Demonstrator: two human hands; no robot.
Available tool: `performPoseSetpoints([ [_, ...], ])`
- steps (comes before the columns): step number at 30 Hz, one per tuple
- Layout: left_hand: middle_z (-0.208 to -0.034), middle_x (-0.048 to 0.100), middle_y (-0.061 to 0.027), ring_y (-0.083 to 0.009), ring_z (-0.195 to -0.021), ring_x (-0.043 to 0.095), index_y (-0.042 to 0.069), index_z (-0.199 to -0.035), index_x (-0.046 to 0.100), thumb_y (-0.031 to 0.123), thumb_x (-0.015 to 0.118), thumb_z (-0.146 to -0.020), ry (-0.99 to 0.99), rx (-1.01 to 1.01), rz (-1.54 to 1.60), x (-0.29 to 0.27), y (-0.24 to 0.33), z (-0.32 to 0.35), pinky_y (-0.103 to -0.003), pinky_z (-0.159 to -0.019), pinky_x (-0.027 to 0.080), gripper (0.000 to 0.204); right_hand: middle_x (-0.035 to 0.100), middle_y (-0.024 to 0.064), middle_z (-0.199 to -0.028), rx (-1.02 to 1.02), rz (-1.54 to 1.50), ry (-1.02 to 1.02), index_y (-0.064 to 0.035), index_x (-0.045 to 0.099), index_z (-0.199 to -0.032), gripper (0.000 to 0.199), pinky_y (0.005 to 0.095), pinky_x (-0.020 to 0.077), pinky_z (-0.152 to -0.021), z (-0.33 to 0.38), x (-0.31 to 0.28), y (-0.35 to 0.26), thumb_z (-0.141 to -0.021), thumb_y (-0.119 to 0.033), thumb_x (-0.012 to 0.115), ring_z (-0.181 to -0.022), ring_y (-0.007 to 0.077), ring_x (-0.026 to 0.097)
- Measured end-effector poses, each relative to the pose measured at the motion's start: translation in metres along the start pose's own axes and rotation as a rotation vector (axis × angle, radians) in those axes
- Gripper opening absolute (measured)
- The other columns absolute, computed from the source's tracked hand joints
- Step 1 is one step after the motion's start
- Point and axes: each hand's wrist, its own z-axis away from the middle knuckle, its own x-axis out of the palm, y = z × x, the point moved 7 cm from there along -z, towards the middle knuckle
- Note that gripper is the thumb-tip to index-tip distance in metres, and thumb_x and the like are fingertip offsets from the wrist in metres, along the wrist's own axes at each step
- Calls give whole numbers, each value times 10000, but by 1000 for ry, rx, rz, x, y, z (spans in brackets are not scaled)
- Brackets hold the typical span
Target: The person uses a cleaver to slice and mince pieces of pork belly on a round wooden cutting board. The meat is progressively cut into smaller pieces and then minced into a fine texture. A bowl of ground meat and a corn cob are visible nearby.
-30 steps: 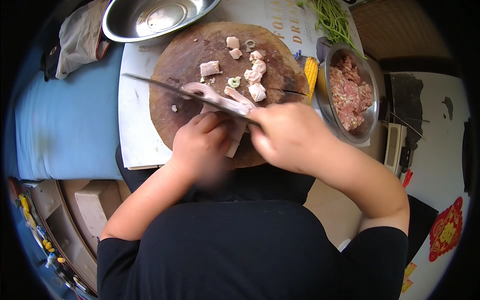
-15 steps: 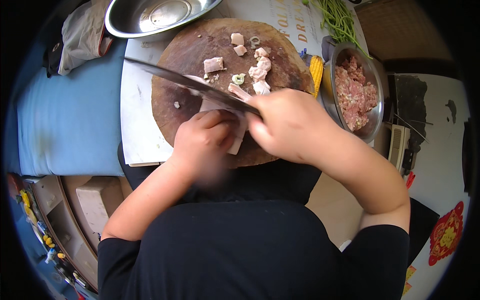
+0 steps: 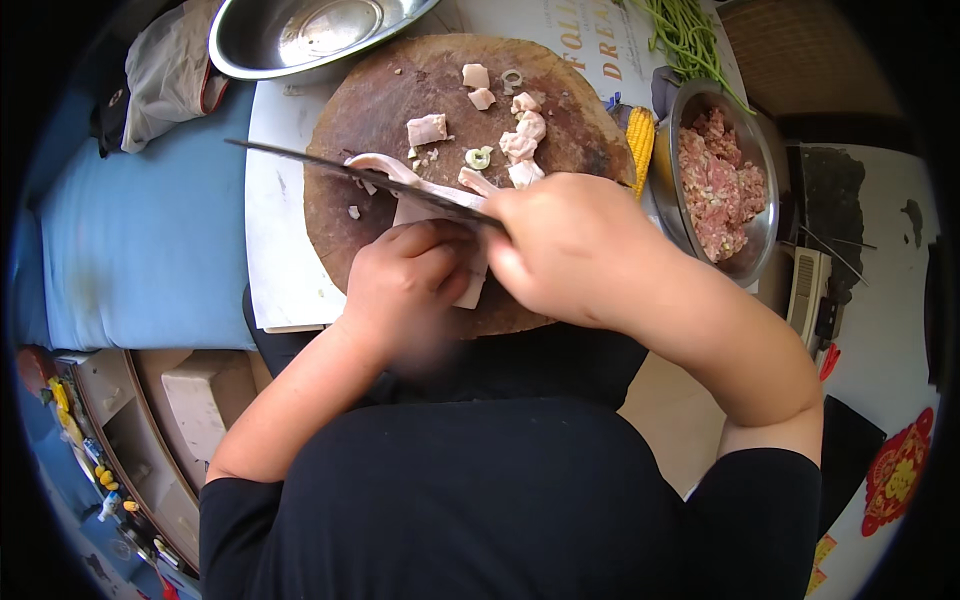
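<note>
My right hand (image 3: 560,245) is closed round the handle of a wide-bladed knife (image 3: 345,170), whose blade points left across the round wooden chopping board (image 3: 345,110). Under the blade lies a pale slab of meat (image 3: 412,210). My left hand (image 3: 410,275) presses on that slab with curled fingers, close below the blade. A pale strip of meat (image 3: 378,163) curls up on the far side of the blade. Several cut pieces of meat (image 3: 428,129) and a ring of spring onion (image 3: 478,158) are scattered on the board beyond the knife.
A metal bowl of minced meat (image 3: 722,185) stands right of the board, with a corn cob (image 3: 640,148) between them. Green beans (image 3: 688,38) lie at the far right. A steel basin (image 3: 325,35) sits at the far left, and a blue-covered surface (image 3: 150,230) runs along the left.
The knife has come down and tilted flatter, its tip moving left and lower. A strip of meat now shows curled beyond the blade. My left hand stays on the slab.
</note>
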Motion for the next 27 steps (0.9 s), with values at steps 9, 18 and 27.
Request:
performPoseSetpoints([
  [9, -859, 660, -41, -230, -722, 635, 79, -785, 688, 43, 695, -637, -71, 44, 90, 5, 4, 2, -322, -636, 522, 152, 615, 189, -695, 42, -3, 2, -3, 593, -778, 181, 466, 491, -638, 48, 1, 24, -797, -176, 543, -682, 354, 616],
  [18, -883, 647, -59, -238, -784, 632, 56, -815, 657, 45, 649, -672, -79, 47, 114, 6, 4, 4, -337, -659, 530, 143, 632, 187, -730, -1, -26, 101, -20, 628, -800, 203, 450, 499, -671, 11, 7, 5, -794, -198, 531, -730, 353, 627],
  [27, -891, 651, -56, -236, -761, 634, 58, -820, 668, 13, 679, -639, -32, 193, 133, 0, 9, 8, -328, -657, 525, 187, 559, 162, -615, 313, -204, 59, -25, 608, -816, 207, 393, 444, -558, 79, -14, 71, -821, -229, 574, -587, 347, 554],
])
